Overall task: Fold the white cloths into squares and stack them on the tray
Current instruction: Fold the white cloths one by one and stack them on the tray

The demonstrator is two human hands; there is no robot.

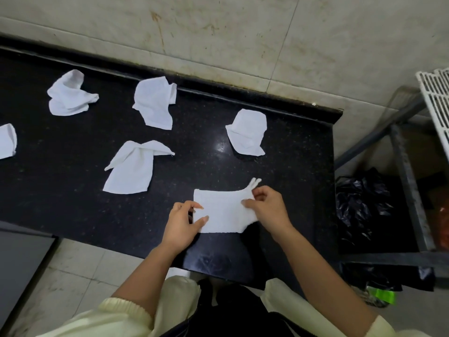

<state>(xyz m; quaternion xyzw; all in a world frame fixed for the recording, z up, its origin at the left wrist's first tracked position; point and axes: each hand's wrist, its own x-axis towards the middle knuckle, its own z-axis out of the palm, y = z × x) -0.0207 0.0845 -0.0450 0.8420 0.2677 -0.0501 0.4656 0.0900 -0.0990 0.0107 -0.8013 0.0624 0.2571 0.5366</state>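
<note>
Both hands are down on the white cloth (pixel 222 211) at the near edge of the black counter (pixel 73 215). Left hand (pixel 181 221) pinches the cloth's left edge between thumb and forefinger; right hand (pixel 268 206) pinches the right side, lifting a corner that pokes up beyond the fingers. Between them the cloth lies flat, partly folded. Beyond the left hand, five crumpled cloths (pixel 150 103) lie scattered, well apart. Off past the right hand stands a metal rack (pixel 405 166) with black plastic bags (pixel 359 205).

No readable text, label or number shows anywhere
</note>
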